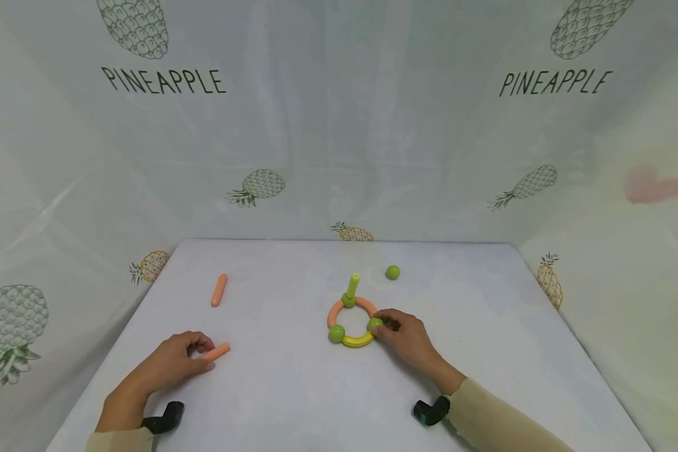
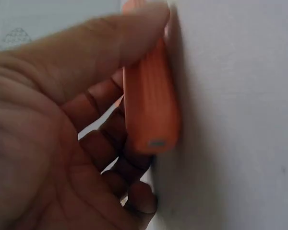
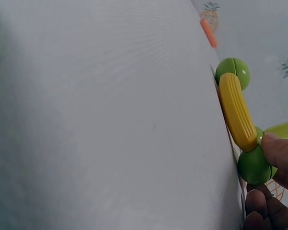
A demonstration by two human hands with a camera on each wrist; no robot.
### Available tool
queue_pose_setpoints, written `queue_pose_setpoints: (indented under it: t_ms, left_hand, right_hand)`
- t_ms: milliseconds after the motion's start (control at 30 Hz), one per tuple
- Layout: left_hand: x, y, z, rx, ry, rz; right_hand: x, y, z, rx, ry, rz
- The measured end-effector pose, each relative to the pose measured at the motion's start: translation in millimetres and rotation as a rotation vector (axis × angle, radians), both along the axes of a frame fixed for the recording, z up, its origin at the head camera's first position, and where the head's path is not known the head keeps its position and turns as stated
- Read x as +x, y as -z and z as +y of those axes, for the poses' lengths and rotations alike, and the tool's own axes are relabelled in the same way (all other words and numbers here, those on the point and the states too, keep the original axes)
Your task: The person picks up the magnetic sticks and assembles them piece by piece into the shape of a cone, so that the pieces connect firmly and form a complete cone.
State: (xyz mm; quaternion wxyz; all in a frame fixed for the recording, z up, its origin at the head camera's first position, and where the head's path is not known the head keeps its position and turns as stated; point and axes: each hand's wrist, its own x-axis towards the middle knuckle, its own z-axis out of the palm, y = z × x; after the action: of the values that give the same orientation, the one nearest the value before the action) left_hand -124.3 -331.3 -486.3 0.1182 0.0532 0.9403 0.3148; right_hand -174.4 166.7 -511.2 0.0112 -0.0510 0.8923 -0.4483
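My left hand (image 1: pixel 175 363) pinches an orange magnetic rod (image 1: pixel 219 351) between thumb and fingers, low over the left part of the table. In the left wrist view the rod (image 2: pixel 153 105) shows a ribbed side and a small metal spot on its end. At the centre lies a ring of two curved orange rods (image 1: pixel 334 314), a curved yellow rod (image 1: pixel 358 341) and green balls (image 1: pixel 336 333) at the joints. From its far ball a light green rod (image 1: pixel 353 285) points away. My right hand (image 1: pixel 411 340) grips the ring's right green ball (image 3: pixel 253 165), beside the yellow rod (image 3: pixel 237 111).
A straight orange rod (image 1: pixel 219 290) lies at the table's back left. One loose green ball (image 1: pixel 392 272) sits behind the ring, toward the right. Beyond the white table (image 1: pixel 282 402) hangs a pineapple-print sheet (image 1: pixel 361 125).
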Motion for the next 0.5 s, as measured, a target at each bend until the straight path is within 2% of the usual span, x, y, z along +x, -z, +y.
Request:
queue_pose_setpoints:
  t_ms: [133, 333, 500]
  left_hand:
    - [-9.6, 5.0, 1.0, -0.031, -0.042, 0.039]
    - [-25.0, 9.8, 9.0, -0.013, -0.097, 0.144]
    - [-33.6, 10.9, 17.0, -0.021, -0.114, 0.189]
  right_hand:
    - [-0.2, 0.4, 0.6, -0.004, -0.005, -0.002]
    - [0.1, -0.3, 0.7, -0.005, -0.001, -0.006]
    - [0.4, 0.4, 0.9, -0.003, -0.006, 0.000]
